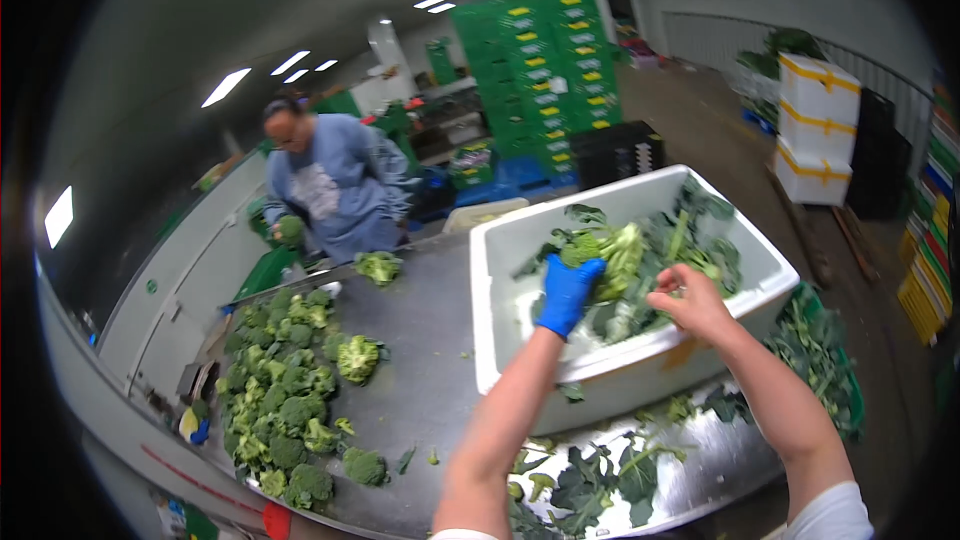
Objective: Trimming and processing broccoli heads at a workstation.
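My left hand [566,293], in a blue glove, grips a leafy broccoli head [612,258] inside a white foam box [520,340] on the metal table. My bare right hand [692,302] hovers just right of that head, fingers curled near its leaves; whether it holds anything I cannot tell. More leafy broccoli [700,230] fills the far part of the box.
A pile of trimmed broccoli heads [285,380] lies on the table's left. Cut leaves [600,475] litter the near edge. A person in a blue top [330,185] stands across the table holding broccoli. Green crates [545,60] and white boxes [815,130] are stacked behind.
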The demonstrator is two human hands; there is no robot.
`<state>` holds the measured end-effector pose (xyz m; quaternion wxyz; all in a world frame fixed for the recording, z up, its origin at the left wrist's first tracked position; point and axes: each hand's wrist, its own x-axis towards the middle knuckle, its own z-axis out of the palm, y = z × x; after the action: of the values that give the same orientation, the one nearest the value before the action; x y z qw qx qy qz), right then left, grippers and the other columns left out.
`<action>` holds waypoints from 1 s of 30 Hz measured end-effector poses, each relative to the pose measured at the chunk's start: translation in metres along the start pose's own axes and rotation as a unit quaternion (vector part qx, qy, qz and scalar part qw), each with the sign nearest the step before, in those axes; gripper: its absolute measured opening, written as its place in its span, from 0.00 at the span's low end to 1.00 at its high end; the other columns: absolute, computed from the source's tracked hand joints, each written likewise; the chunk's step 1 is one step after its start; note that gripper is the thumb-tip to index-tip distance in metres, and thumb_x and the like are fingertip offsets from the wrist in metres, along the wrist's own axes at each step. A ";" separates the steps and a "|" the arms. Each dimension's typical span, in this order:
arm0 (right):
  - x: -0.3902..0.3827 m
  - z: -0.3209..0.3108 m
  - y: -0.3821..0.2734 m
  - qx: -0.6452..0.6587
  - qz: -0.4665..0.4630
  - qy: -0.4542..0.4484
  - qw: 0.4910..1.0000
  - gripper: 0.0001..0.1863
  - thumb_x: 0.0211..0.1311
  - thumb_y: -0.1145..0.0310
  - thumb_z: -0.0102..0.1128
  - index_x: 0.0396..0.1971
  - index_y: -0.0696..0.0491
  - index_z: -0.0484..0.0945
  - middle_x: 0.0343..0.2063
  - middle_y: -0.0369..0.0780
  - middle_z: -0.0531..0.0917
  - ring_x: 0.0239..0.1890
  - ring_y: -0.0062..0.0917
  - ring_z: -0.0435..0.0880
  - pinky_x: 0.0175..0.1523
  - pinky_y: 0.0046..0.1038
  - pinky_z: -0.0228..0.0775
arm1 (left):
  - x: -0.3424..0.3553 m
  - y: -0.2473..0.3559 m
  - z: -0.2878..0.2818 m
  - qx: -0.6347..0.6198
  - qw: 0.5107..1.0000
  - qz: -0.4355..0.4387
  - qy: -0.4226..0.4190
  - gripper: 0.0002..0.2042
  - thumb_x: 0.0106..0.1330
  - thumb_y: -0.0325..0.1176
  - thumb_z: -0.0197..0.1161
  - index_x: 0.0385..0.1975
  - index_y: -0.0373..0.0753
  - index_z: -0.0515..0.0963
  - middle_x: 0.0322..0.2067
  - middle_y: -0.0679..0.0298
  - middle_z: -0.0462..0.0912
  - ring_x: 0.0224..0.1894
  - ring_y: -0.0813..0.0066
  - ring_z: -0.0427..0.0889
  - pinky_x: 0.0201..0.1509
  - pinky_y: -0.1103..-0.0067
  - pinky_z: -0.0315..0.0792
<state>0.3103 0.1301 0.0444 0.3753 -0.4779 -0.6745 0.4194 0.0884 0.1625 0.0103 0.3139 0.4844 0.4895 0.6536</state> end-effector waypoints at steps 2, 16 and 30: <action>0.007 -0.011 0.031 -0.053 -0.013 -0.026 0.998 0.21 0.48 0.62 0.70 0.39 0.56 0.75 0.34 0.40 0.80 0.33 0.24 0.79 0.39 0.28 0.73 | 0.001 -0.007 -0.006 0.186 0.980 0.044 -0.045 0.24 0.47 0.32 0.71 0.44 0.31 0.72 0.38 0.56 0.82 0.38 0.68 0.81 0.43 0.73 0.75; -0.117 -0.018 -0.009 0.161 -0.069 0.002 0.985 0.14 0.63 0.73 0.54 0.48 0.56 0.70 0.33 0.38 0.78 0.20 0.14 0.73 0.27 0.20 0.69 | -0.128 0.137 -0.065 -0.233 0.940 -0.215 -0.121 0.36 0.48 0.33 0.62 0.61 0.31 0.62 0.57 0.51 0.72 0.56 0.57 0.75 0.59 0.64 0.72; -0.211 0.068 0.050 -0.110 -0.037 -0.127 0.985 0.13 0.55 0.72 0.61 0.41 0.58 0.74 0.36 0.47 0.79 0.34 0.35 0.82 0.40 0.30 0.74 | -0.323 -0.001 -0.129 -0.237 0.881 -0.405 0.059 0.25 0.54 0.26 0.63 0.55 0.32 0.69 0.49 0.59 0.77 0.50 0.68 0.77 0.56 0.74 0.71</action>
<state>0.3206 -0.0765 -0.0489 0.2472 -0.4339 -0.7759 0.3855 0.0750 -0.1665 -0.1027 0.6271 0.1156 0.4913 0.5933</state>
